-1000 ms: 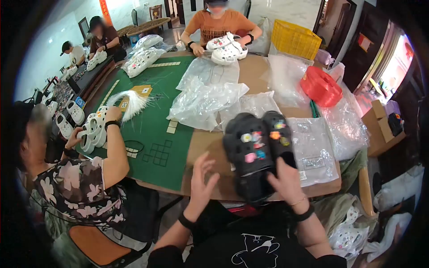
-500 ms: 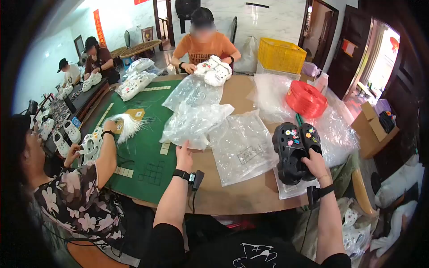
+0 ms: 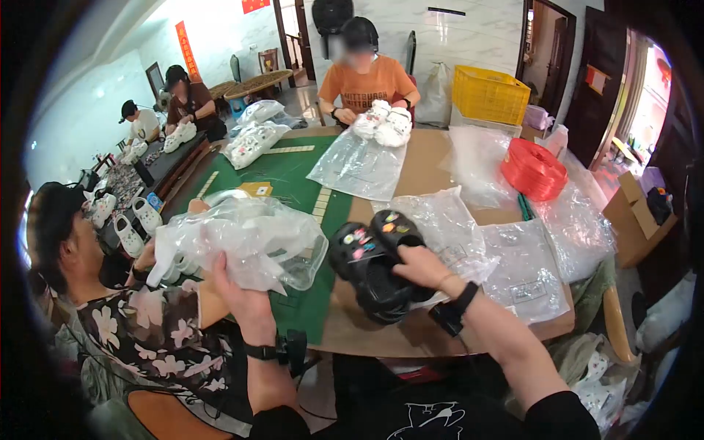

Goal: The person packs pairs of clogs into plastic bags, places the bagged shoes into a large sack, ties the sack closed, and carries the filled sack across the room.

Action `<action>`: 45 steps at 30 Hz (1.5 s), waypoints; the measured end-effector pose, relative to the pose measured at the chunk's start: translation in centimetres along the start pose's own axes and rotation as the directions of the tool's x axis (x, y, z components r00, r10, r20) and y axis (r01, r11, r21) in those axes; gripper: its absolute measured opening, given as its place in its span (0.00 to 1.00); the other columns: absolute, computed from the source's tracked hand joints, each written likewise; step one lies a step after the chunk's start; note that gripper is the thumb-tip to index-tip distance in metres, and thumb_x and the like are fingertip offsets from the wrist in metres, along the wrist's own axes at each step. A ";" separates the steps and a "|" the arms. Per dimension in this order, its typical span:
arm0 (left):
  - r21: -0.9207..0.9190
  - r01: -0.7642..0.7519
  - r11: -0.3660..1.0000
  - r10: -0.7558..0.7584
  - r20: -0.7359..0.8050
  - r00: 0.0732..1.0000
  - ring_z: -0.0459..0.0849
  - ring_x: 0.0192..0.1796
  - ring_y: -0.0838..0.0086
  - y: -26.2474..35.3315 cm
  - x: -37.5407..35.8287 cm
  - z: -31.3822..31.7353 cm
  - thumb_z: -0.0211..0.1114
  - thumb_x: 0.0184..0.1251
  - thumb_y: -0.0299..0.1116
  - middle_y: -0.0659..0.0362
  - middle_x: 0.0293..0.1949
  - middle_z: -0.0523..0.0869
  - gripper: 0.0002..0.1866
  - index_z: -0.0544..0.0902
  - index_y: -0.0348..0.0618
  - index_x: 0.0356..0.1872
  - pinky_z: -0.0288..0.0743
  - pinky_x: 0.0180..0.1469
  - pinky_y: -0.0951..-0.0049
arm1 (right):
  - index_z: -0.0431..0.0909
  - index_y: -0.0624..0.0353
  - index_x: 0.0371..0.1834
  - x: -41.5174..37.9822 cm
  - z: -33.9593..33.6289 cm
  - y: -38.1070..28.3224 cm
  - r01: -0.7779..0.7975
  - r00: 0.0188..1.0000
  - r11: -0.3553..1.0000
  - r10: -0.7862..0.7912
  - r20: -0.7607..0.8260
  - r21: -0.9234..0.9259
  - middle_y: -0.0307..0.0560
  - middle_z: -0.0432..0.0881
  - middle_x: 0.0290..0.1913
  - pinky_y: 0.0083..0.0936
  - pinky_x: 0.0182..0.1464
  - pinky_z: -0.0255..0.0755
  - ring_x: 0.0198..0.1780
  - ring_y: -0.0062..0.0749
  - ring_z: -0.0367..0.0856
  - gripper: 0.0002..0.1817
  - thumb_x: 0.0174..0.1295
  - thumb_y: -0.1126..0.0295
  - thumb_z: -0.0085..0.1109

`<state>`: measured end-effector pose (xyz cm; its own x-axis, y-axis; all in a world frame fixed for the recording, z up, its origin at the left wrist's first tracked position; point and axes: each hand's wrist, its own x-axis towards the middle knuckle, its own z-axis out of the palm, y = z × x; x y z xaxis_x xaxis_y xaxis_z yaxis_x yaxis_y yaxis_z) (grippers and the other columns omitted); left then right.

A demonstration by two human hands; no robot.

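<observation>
A clear plastic bag (image 3: 249,238), crumpled and puffed out, is gripped by its near edge in my left hand (image 3: 244,302), over the left side of the table. My right hand (image 3: 427,268) holds a pair of black clogs (image 3: 367,268) with colourful charms on their toes, thumb and fingers around the heel ends. The clogs hang above the table's front edge, apart from the bag. Behind them a flat clear bag (image 3: 444,224) lies on the brown tabletop, and another flat bag (image 3: 524,268) lies to the right.
Seated close at my left is a person in a floral shirt (image 3: 147,319), partly behind the bag. Opposite, a person in orange (image 3: 370,81) handles white fluffy clogs (image 3: 392,128). A red twine roll (image 3: 534,169) and a yellow crate (image 3: 490,94) stand at right.
My left hand has carried the plastic bag left and toward me, in front of the neighbouring person. My right hand has moved the black clogs left, off the bag beneath them. The view has shifted slightly.
</observation>
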<state>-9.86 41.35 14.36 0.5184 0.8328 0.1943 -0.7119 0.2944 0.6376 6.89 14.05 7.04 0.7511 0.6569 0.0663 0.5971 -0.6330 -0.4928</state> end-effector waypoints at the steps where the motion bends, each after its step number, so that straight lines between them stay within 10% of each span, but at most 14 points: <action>1: 0.014 -0.039 0.999 0.039 -0.014 0.999 0.75 0.61 0.64 1.2 -0.8 1.1 0.50 0.73 0.37 0.54 0.59 0.76 0.21 0.69 0.41 0.63 0.72 0.62 0.60 | 0.73 0.66 0.35 1.0 1.6 -1.5 0.013 1.000 1.000 -0.013 0.011 -0.016 0.66 0.81 0.34 0.48 0.46 0.74 0.41 0.61 0.81 0.19 0.56 0.57 0.57; 10: 0.033 0.148 0.988 -0.151 0.103 0.983 0.80 0.55 0.63 1.4 -4.4 2.3 0.48 0.70 0.46 0.55 0.53 0.80 0.22 0.74 0.41 0.56 0.75 0.58 0.61 | 0.79 0.69 0.31 -2.3 0.3 -1.5 0.061 0.996 0.989 -0.070 -0.063 -0.137 0.67 0.81 0.31 0.48 0.43 0.77 0.36 0.60 0.82 0.19 0.55 0.59 0.57; 12: -0.121 0.551 0.826 -0.504 0.278 0.818 0.81 0.52 0.64 -2.5 -2.2 -1.1 0.51 0.69 0.40 0.55 0.49 0.82 0.18 0.76 0.40 0.52 0.76 0.56 0.61 | 0.78 0.68 0.32 -5.5 -2.6 0.7 -0.117 0.992 0.973 0.107 -0.064 -0.200 0.66 0.81 0.32 0.49 0.42 0.76 0.37 0.59 0.82 0.19 0.55 0.58 0.58; 14: -0.079 0.604 0.793 -0.590 0.150 0.794 0.82 0.50 0.65 -8.9 0.4 -4.6 0.54 0.67 0.32 0.55 0.46 0.83 0.15 0.77 0.37 0.51 0.77 0.54 0.63 | 0.71 0.63 0.40 -9.1 -5.3 2.4 -0.245 0.960 0.943 0.203 -0.192 -0.227 0.64 0.81 0.31 0.49 0.41 0.75 0.38 0.59 0.82 0.19 0.55 0.58 0.59; 18: 0.324 0.475 0.818 -0.564 0.289 0.774 0.81 0.54 0.65 -17.3 0.1 -10.3 0.52 0.68 0.24 0.53 0.54 0.81 0.20 0.73 0.33 0.61 0.75 0.57 0.64 | 0.70 0.64 0.36 -16.7 -8.1 6.9 -0.425 0.875 0.871 0.327 -0.357 -0.245 0.64 0.80 0.29 0.51 0.40 0.72 0.36 0.60 0.80 0.17 0.54 0.60 0.58; 20: 0.546 0.468 0.695 -0.606 0.094 0.790 0.80 0.55 0.68 -18.3 -1.1 -10.9 0.52 0.68 0.25 0.52 0.56 0.80 0.21 0.72 0.31 0.61 0.74 0.56 0.69 | 0.70 0.65 0.35 -19.6 -8.6 8.1 -0.485 0.830 0.847 0.368 -0.420 -0.216 0.65 0.79 0.30 0.51 0.39 0.70 0.37 0.61 0.79 0.18 0.53 0.60 0.60; 29: 0.317 0.651 0.690 -0.718 0.189 0.670 0.76 0.61 0.67 -18.0 -7.7 -4.7 0.49 0.73 0.24 0.53 0.61 0.76 0.20 0.69 0.35 0.65 0.71 0.62 0.67 | 0.69 0.68 0.38 -20.2 -11.3 3.0 -0.418 0.766 0.908 0.371 -0.525 0.032 0.68 0.76 0.30 0.49 0.39 0.67 0.38 0.64 0.76 0.18 0.57 0.62 0.60; 40: 0.485 0.568 0.665 -0.679 0.074 0.730 0.80 0.56 0.65 -15.5 -7.3 -11.1 0.53 0.68 0.22 0.52 0.55 0.80 0.20 0.71 0.33 0.61 0.75 0.57 0.68 | 0.72 0.69 0.40 -10.4 -1.1 5.5 -0.293 0.955 0.942 0.280 -0.095 -0.165 0.65 0.82 0.32 0.49 0.42 0.75 0.38 0.60 0.82 0.20 0.53 0.61 0.57; 42: 0.689 0.529 0.496 -0.647 -0.112 0.754 0.80 0.53 0.67 -13.6 -6.1 -10.5 0.57 0.67 0.26 0.52 0.57 0.78 0.23 0.68 0.33 0.63 0.76 0.54 0.65 | 0.71 0.69 0.44 -10.9 -0.8 5.9 -0.298 0.954 0.943 0.290 -0.076 -0.147 0.65 0.82 0.33 0.48 0.42 0.76 0.39 0.59 0.82 0.21 0.54 0.61 0.57; 45: 0.832 0.061 0.551 -0.282 0.117 0.952 0.78 0.54 0.63 -15.2 -1.0 -9.6 0.62 0.65 0.31 0.49 0.55 0.77 0.25 0.69 0.38 0.63 0.73 0.56 0.63 | 0.69 0.68 0.46 -11.0 -0.6 5.8 -0.265 0.961 0.942 0.242 -0.133 -0.204 0.63 0.83 0.31 0.48 0.40 0.76 0.35 0.59 0.83 0.22 0.55 0.61 0.58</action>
<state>-4.11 40.57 -2.62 0.7495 0.6555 0.0925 0.0335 -0.1772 0.9836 2.24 2.94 4.00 0.9037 0.4239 0.0598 0.4208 -0.8542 -0.3053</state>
